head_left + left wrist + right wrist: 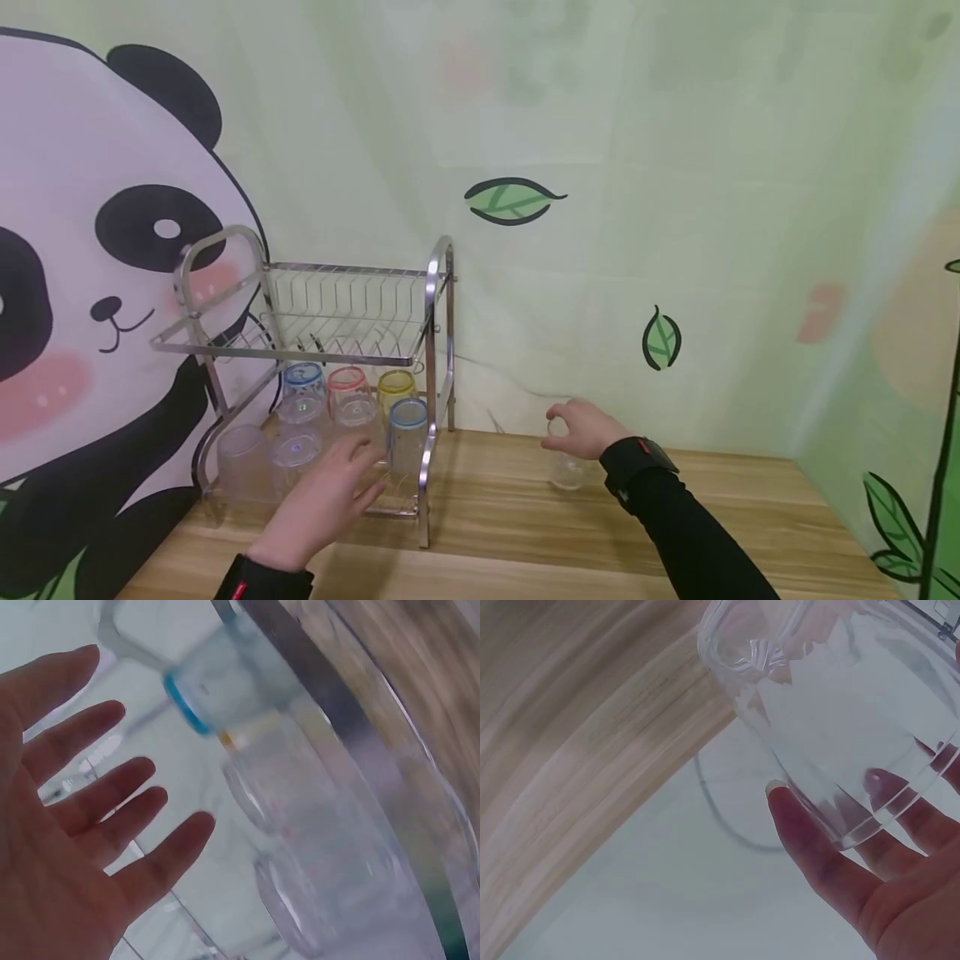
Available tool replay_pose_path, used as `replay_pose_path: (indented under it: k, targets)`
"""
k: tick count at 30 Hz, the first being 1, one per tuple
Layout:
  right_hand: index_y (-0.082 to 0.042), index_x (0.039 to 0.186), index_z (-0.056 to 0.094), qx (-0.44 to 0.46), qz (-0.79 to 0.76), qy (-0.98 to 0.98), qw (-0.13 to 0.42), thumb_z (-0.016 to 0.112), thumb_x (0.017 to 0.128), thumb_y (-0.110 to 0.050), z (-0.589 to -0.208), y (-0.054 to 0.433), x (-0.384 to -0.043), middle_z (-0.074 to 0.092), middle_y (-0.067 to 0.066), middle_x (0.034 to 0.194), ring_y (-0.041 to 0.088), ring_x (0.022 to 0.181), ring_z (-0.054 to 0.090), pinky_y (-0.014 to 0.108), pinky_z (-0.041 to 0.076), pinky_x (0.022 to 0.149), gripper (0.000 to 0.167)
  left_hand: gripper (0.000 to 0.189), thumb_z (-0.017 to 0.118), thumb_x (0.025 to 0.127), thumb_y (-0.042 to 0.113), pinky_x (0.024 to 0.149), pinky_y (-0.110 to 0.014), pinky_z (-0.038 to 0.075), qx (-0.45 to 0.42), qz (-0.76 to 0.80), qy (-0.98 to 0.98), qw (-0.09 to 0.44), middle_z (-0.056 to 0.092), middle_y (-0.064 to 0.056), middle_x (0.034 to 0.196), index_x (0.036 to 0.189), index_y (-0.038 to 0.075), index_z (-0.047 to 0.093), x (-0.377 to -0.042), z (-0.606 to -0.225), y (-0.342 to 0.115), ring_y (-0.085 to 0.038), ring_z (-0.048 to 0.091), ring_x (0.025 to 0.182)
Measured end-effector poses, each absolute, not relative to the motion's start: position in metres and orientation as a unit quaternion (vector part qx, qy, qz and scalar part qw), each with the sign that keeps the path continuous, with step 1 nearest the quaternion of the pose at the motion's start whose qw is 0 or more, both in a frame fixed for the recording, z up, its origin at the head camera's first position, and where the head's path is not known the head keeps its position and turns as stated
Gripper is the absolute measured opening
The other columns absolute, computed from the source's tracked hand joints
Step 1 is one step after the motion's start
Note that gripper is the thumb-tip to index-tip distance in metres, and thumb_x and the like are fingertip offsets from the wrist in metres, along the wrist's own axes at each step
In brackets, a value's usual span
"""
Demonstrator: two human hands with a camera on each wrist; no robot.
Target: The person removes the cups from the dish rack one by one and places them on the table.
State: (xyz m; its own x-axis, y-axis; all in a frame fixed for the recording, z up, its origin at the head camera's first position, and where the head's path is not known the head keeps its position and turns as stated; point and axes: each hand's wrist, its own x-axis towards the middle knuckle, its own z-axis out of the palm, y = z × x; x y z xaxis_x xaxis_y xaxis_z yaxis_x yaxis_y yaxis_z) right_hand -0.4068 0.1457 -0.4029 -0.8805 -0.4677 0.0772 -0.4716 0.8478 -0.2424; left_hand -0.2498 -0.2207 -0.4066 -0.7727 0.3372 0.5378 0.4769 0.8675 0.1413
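My right hand holds a clear drinking glass from above, thumb and fingers around its upper end. In the right wrist view the glass is see-through, with fingers against its side. Whether it touches the table cannot be told. My left hand, fingers spread and nothing in them, is in front of the metal dish rack. Upturned glasses stand on the rack's lower tier, among them a blue-rimmed glass and a yellow-rimmed glass. The left wrist view shows that hand beside clear glasses.
The rack's upper tier of wire slots overhangs the glasses. A wood-grain table runs under everything. Behind it hangs a pale green backdrop with a panda and leaves printed on it.
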Motion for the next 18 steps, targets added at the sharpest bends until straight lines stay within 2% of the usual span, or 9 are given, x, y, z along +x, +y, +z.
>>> replay_pose_path:
  k: [4, 10, 18]
  targets:
    - [-0.011, 0.117, 0.065, 0.244, 0.144, -0.959, 0.014, 0.073, 0.087, -0.039, -0.406, 0.138, -0.406, 0.064, 0.009, 0.118, 0.027, 0.111, 0.056, 0.044, 0.045, 0.099, 0.041, 0.039, 0.078, 0.083, 0.014, 0.091, -0.06, 0.046, -0.181, -0.136, -0.937, 0.268, 0.054, -0.027, 0.125, 0.117, 0.002, 0.065, -0.252, -0.402, -0.245, -0.043, 0.053, 0.115]
    - [-0.01, 0.119, 0.064, 0.259, 0.172, -0.951, 0.001, 0.071, 0.089, -0.037, -0.415, 0.124, -0.407, 0.063, 0.011, 0.117, 0.026, 0.108, 0.056, 0.043, 0.046, 0.095, 0.041, 0.044, 0.078, 0.083, 0.015, 0.092, -0.065, 0.042, -0.115, -0.142, -0.953, 0.242, 0.05, -0.033, 0.127, 0.121, -0.002, 0.062, -0.252, -0.394, -0.273, -0.052, 0.046, 0.117]
    - [-0.008, 0.122, 0.063, 0.274, 0.157, -0.949, 0.011, 0.07, 0.089, -0.038, -0.42, 0.115, -0.416, 0.062, 0.014, 0.12, 0.027, 0.108, 0.057, 0.044, 0.047, 0.094, 0.045, 0.052, 0.077, 0.083, 0.021, 0.084, -0.071, 0.04, -0.051, -0.129, -0.97, 0.2, 0.047, -0.036, 0.126, 0.126, -0.002, 0.059, -0.262, -0.397, -0.279, -0.054, 0.046, 0.114]
